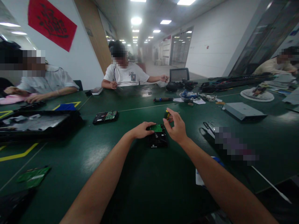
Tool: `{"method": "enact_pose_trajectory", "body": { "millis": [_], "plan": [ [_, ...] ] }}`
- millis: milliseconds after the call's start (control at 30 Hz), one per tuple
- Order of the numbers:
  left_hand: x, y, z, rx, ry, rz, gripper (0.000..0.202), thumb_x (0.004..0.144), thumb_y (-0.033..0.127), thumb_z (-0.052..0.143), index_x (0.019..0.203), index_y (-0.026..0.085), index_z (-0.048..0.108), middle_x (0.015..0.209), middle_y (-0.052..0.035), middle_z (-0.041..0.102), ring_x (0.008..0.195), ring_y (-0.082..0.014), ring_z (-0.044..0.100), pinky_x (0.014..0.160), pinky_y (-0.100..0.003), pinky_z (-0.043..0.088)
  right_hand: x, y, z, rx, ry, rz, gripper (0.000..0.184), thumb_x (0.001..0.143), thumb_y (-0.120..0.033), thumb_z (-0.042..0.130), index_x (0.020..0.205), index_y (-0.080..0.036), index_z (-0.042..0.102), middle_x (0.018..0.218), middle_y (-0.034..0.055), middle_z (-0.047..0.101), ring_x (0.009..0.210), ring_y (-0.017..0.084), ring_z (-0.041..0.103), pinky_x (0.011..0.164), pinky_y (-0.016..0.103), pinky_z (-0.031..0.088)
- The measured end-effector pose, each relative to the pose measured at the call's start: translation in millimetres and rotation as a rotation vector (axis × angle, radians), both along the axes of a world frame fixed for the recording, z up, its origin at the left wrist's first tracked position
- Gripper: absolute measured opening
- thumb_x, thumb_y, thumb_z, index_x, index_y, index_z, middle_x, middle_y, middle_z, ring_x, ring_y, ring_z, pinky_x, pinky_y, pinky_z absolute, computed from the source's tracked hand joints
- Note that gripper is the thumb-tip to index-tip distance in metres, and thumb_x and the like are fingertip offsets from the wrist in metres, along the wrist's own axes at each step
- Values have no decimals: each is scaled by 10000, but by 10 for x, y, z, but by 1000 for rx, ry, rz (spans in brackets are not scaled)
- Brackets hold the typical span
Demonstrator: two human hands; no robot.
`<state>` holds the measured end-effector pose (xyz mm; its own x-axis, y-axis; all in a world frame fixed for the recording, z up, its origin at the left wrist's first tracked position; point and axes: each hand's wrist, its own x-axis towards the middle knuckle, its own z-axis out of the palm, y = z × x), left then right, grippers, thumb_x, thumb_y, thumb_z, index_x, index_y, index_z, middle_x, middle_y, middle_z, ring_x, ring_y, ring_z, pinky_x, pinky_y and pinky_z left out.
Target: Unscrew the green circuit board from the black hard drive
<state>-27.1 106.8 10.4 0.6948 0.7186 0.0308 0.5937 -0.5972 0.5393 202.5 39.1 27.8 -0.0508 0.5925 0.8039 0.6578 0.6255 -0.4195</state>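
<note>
A black hard drive lies on the dark green table in front of me, with a green circuit board on its far half. My left hand grips the drive's left side, thumb near the board's edge and fingers along the far side. Just right of the drive, my right hand is raised and holds a screwdriver by its yellow and black handle. Most of the screwdriver is hidden or too small to make out. Another hard drive with its board showing rests farther left.
A black tray stands at left, a loose green circuit board nearer me. At right are a grey metal box and a white round grille. A dark cylindrical tool and a bowl lie ahead. Several people sit around the table.
</note>
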Motion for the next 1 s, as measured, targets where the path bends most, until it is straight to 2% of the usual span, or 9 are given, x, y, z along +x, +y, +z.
{"method": "enact_pose_trajectory", "body": {
  "millis": [100,267,467,633,800,1000],
  "plan": [
    [0,-7,9,-9,5,5,611,890,391,595,1460,194,495,1482,-107,534,1367,-294,478,1156,-437,348,-5,-1,-10,-7,4,8,521,971,-276,534,1475,-292,402,1227,95,620,925,220,660,874,460,600],
    [-6,-17,11,-4,1,5,610,891,400,594,1457,192,500,1466,-116,545,1348,-288,494,1157,-429,347,-1,9,-31,-2,29,-6,547,948,-324,589,1463,-290,410,1183,100,620,879,225,657,769,439,621],
    [-7,-13,5,-3,-4,5,614,890,405,594,1459,195,498,1474,-110,539,1355,-293,487,1153,-434,351,-9,-3,-13,-13,20,25,536,972,-272,533,1487,-298,389,1190,91,624,930,216,663,856,441,608],
    [-2,-7,9,-12,-15,-3,607,881,394,603,1450,207,508,1459,-98,558,1351,-292,494,1155,-443,349,-8,-14,3,-2,18,5,531,949,-313,580,1457,-318,425,1141,82,616,852,207,648,763,427,623],
    [-5,-6,0,-2,-18,-7,609,887,393,596,1457,200,501,1470,-107,545,1358,-289,485,1152,-440,349,-7,-19,7,-5,18,15,525,967,-269,532,1475,-315,406,1178,85,617,918,216,654,847,446,611],
    [-5,-10,0,4,-2,-6,613,892,385,591,1465,192,490,1469,-115,545,1345,-286,495,1150,-431,349,-4,-1,-9,6,30,-3,523,944,-317,589,1443,-306,435,1128,84,613,878,220,651,755,428,628]
  ]
}}
